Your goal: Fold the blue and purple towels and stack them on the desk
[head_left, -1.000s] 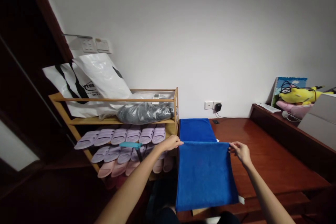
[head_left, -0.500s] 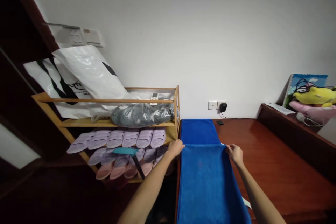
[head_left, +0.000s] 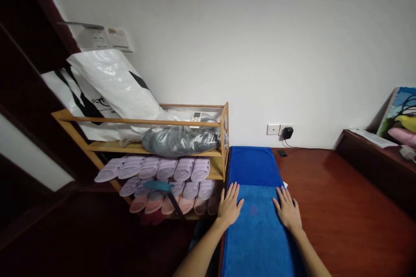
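Note:
A blue towel (head_left: 258, 229) lies flat along the left edge of a dark red wooden table (head_left: 344, 220). A second folded blue towel (head_left: 254, 165) lies just beyond it, nearer the wall. My left hand (head_left: 229, 205) rests palm down on the near towel's left side, fingers stretched out. My right hand (head_left: 287, 210) presses flat on its right side, fingers apart. Neither hand holds anything.
A wooden shoe rack (head_left: 143, 149) stands left of the table, with lilac and pink slippers (head_left: 169, 171), a grey bag and white plastic bags (head_left: 107, 91). A wall socket with a black plug (head_left: 286, 132) sits behind the table. A raised shelf (head_left: 373, 160) is at right.
The near towel, held up by its top corners a second ago, now lies on the table. Both hands let go of the corners and lie flat on it.

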`<state>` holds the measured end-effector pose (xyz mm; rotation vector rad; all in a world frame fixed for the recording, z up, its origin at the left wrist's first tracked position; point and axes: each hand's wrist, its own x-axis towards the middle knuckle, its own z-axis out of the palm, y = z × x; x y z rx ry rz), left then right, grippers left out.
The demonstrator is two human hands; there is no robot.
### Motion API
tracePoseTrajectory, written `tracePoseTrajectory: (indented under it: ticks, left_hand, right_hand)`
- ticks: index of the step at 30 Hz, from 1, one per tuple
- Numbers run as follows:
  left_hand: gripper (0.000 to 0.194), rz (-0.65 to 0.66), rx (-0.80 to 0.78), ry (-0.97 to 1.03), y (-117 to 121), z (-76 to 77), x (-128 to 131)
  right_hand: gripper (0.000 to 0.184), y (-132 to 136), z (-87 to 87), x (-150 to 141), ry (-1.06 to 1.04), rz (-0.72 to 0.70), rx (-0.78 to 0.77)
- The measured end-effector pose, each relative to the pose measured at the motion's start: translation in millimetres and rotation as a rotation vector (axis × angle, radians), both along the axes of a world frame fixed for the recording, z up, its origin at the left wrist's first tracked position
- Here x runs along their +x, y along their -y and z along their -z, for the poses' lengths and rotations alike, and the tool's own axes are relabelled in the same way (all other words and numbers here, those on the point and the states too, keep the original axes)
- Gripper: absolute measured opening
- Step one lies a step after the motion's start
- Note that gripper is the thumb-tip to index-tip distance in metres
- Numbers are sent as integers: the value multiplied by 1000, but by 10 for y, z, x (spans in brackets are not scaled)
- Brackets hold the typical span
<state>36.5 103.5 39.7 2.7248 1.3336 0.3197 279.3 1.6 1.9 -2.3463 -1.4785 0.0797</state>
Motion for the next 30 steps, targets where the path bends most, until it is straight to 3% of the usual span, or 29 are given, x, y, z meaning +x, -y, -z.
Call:
tracePoseTrajectory:
  ticks: [3,5,8,12,20,24,30]
  left_hand:
    - [58,-22,18,8,170,-91,-1]
    - [61,13,34,60,435,-100,-6]
    - [66,73,43,122,912,35,-150]
    - [69,161,129,82,1320,246,-459]
    - [61,125,141,29,1426,154,-547]
    - [60,99,106,18,1496,176,-562]
    - [61,124,140,6,1650,142,-701]
  right_hand:
    - [65,199,-47,13,50,53,11]
    - [66,398,-61,-182,100,-69,88]
    - [65,770,12,-522,134,-373,137]
    - [66,1183,110,-603,201,-519,95]
    - [67,1630,73,-268,289,-416,58]
    - [69,1787,146,-289,295,-375,100]
    - [72,1954,129,-364,372,-434,200]
